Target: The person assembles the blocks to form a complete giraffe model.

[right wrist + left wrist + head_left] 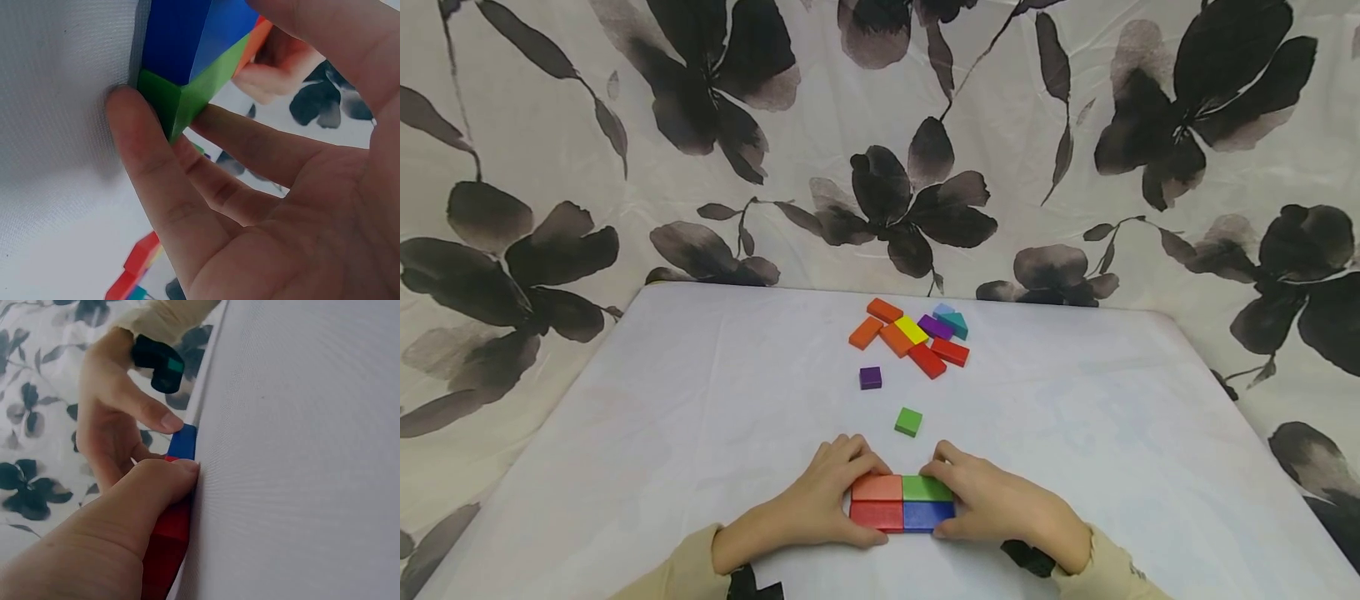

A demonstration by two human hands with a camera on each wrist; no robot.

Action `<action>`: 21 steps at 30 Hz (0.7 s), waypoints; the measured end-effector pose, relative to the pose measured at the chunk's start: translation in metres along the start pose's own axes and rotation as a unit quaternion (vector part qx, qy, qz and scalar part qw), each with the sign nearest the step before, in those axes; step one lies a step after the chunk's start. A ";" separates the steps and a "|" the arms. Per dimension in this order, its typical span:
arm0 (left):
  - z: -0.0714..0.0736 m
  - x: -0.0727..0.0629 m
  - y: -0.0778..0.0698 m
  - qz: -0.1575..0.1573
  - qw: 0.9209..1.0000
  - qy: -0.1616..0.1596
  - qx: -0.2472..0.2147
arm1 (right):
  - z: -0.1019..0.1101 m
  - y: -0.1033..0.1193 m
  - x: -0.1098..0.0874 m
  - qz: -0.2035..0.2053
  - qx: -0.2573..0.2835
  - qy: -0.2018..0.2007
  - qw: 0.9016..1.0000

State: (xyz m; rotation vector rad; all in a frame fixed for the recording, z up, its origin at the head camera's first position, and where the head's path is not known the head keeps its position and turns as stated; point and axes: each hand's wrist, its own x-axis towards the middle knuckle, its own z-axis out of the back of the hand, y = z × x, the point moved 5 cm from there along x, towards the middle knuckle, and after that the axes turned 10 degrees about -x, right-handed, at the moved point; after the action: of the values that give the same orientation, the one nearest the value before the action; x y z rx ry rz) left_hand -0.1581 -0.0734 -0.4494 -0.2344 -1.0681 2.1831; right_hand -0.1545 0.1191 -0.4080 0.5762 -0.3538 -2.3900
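Four-cornered and flat, a two-by-two group of toy blocks lies on the white table in the head view: an orange block (876, 487) and a green block (927, 487) behind, a red block (876, 517) and a blue block (927, 517) in front. My left hand (829, 493) grips the left side, thumb at the red block's front edge and fingers behind the orange one. On the right side, my right hand (1003, 507) holds the blue and green blocks between thumb and fingers. The right wrist view shows a fingertip against the green block's end (165, 106).
A small green block (908, 422) lies just beyond the hands, with a purple block (870, 378) farther back. Behind them is a loose cluster of red, orange, yellow, purple and teal blocks (912, 330). A flowered cloth (1037, 125) hangs past the table's far edge.
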 end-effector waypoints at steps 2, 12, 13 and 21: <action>0.000 0.000 0.001 -0.008 1.000 -0.007 -0.003 | 0.000 0.000 0.000 0.000 0.000 0.000 1.000; 0.000 0.000 0.003 -0.011 1.000 -0.011 -0.009 | 0.000 -0.001 0.001 -0.002 0.000 0.003 1.000; 0.000 0.000 0.003 -0.011 1.000 -0.011 -0.009 | 0.000 -0.001 0.000 -0.002 -0.001 0.003 1.000; 0.000 0.000 0.003 -0.007 1.000 -0.011 -0.010 | 0.000 -0.001 0.001 -0.001 -0.002 0.001 1.000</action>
State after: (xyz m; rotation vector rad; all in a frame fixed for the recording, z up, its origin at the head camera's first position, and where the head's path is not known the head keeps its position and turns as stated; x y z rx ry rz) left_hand -0.1600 -0.0744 -0.4513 -0.2121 -1.1009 2.1670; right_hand -0.1558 0.1192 -0.4084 0.5767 -0.3482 -2.3917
